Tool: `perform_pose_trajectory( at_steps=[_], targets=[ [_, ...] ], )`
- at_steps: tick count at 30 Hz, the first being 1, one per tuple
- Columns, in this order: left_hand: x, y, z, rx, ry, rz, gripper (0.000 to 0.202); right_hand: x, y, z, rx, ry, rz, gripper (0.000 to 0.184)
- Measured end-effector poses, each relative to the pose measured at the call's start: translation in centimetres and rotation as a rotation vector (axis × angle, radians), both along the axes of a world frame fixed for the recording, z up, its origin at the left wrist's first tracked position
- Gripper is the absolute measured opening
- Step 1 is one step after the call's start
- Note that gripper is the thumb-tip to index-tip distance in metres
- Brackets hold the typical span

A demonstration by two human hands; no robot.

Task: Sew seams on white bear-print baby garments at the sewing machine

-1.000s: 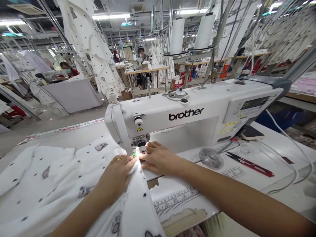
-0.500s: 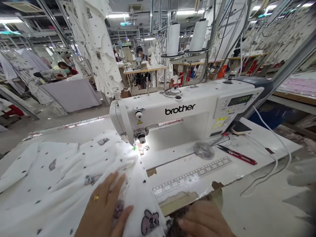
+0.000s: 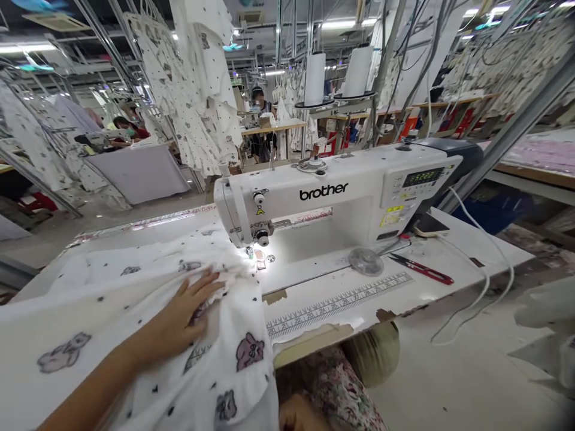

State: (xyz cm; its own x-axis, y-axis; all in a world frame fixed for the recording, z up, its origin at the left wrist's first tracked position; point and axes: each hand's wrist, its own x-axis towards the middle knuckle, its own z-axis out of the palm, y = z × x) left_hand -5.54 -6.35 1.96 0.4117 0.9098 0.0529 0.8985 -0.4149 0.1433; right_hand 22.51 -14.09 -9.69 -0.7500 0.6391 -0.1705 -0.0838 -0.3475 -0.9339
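Note:
White fabric (image 3: 135,335) printed with animal figures and small dark marks covers the left of the sewing table, and one edge runs under the presser foot (image 3: 250,252) of a white Brother sewing machine (image 3: 278,200). My left hand (image 3: 177,323) lies on this cloth left of the needle, fingers stretched out and thumb apart, beside a gathered strip. At the bottom edge, my right hand (image 3: 302,414) is close to the cloth's hanging side. Its fingers are mostly cut off by the frame, so its grip is unclear. The machine's lamp lights the needle area.
Right of the needle lie a clear round disc (image 3: 366,262), red-handled thread snips (image 3: 422,269) and a ruler strip (image 3: 336,305) along the front edge. A white cable (image 3: 489,239) loops over the right side. Two thread cones (image 3: 315,79) stand behind; people work farther back.
My left hand has moved forward over the cloth, its forearm now showing. My right hand has dropped toward the bottom edge and left. The cloth is shifted and rumpled differently; the view has turned slightly.

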Motion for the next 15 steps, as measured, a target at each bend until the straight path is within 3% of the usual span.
perform_pose_trajectory(
  at_steps=[4, 9, 12, 15],
  targets=[
    [0.6, -5.7, -1.1, 0.207, 0.071, 0.127, 0.078, 1.2, 0.1, -1.5, 0.141, -0.165, -0.124, 0.058],
    [-0.2, -9.4, -3.0, 0.348, 0.120, 0.330, 0.036, 2.1, 0.0, -0.6, 0.232, -0.257, -0.308, 0.058],
    [-0.4, -10.1, -2.1, 0.423, 0.055, 0.391, 0.026, 1.4, 0.2, 0.2, 0.173, -0.198, -0.298, 0.059],
    [1.9, -10.9, -0.4, 0.554, -0.055, 0.277, 0.038, 0.7, 0.7, 1.3, 0.152, -0.126, -0.270, 0.056]
  ],
)
